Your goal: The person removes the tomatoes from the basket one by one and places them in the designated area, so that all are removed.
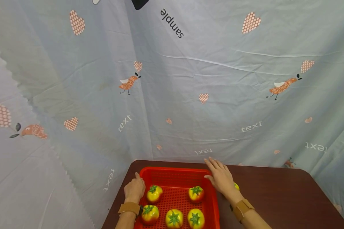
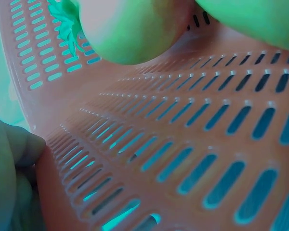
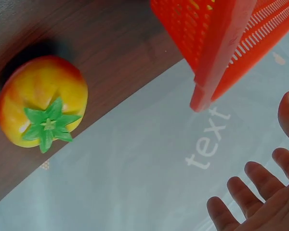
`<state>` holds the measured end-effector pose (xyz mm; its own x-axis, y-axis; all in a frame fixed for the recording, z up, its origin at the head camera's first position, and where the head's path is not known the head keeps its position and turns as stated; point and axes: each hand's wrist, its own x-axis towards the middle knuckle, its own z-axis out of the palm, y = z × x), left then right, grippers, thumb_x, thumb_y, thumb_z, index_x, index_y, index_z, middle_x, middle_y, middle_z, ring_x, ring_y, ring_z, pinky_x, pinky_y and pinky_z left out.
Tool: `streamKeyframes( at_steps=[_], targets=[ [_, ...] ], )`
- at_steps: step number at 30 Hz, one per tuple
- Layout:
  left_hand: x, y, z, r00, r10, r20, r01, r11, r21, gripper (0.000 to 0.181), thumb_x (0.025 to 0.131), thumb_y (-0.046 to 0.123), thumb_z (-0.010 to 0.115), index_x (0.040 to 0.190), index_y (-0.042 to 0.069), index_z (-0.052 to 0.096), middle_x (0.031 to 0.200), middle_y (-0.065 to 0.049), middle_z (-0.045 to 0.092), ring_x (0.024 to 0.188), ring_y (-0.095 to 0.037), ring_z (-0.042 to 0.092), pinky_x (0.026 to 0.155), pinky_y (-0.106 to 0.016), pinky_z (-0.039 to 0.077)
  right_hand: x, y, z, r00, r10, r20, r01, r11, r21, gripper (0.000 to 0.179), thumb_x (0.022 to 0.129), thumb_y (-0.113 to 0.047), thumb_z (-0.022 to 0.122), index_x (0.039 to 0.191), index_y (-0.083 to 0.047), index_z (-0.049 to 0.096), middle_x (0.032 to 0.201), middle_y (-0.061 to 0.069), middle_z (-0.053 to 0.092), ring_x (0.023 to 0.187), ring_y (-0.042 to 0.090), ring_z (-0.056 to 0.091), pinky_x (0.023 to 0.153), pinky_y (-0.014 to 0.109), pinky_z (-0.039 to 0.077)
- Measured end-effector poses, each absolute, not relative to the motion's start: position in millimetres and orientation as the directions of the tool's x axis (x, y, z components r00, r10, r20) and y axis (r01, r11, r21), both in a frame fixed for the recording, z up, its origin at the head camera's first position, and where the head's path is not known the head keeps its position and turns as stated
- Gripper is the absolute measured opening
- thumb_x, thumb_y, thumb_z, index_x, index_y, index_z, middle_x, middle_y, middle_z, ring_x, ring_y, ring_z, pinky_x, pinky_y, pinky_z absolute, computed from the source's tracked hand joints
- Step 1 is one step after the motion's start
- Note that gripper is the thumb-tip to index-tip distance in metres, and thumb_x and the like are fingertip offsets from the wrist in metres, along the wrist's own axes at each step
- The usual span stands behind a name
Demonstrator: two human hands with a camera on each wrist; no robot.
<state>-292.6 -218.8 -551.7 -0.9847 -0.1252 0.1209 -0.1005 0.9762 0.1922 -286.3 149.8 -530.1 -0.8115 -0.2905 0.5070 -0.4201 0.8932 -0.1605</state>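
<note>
A red perforated plastic basket [image 1: 216, 206] sits on the table, holding several glossy yellow-and-red tomatoes [image 1: 154, 194] with green star-shaped leaves. My left hand [image 1: 134, 189] is at its left rim. In the left wrist view, the left hand [image 2: 14, 163] grips the edge of the basket wall [image 2: 38, 130] between thumb and curled fingers. My right hand [image 1: 221, 178] hovers near the basket's back right corner with fingers spread, holding nothing. In the right wrist view, that hand [image 3: 265, 197] is apart from the basket. A single tomato [image 3: 45, 103] rests on the table outside the basket, partly hidden behind my right hand in the head view.
The dark brown table [image 1: 275, 197] extends to the right of the basket. A pale patterned curtain [image 1: 172, 79] with hearts and birds hangs directly behind the table and along its left side. Each wrist wears a tan strap [image 1: 242, 209].
</note>
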Motion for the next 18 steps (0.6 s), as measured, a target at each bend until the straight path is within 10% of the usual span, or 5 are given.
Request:
streamKeyframes(
  at_steps=[18],
  targets=[
    [-292, -218, -551, -0.985, -0.127, 0.117, -0.103, 0.975, 0.196, 0.056, 0.098, 0.019, 0.052, 0.139, -0.018, 0.039, 0.088, -0.028, 0.068, 0.065, -0.038, 0.065, 0.062, -0.050, 0.055, -286, 130, -528, -0.777, -0.324, 0.540, -0.459, 0.879, -0.133, 0.067, 0.081, -0.032, 0.078, 0.140, -0.012, 0.054, 0.143, 0.013, 0.054, 0.126, 0.037, 0.054, 0.099, 0.053, 0.046]
  ],
)
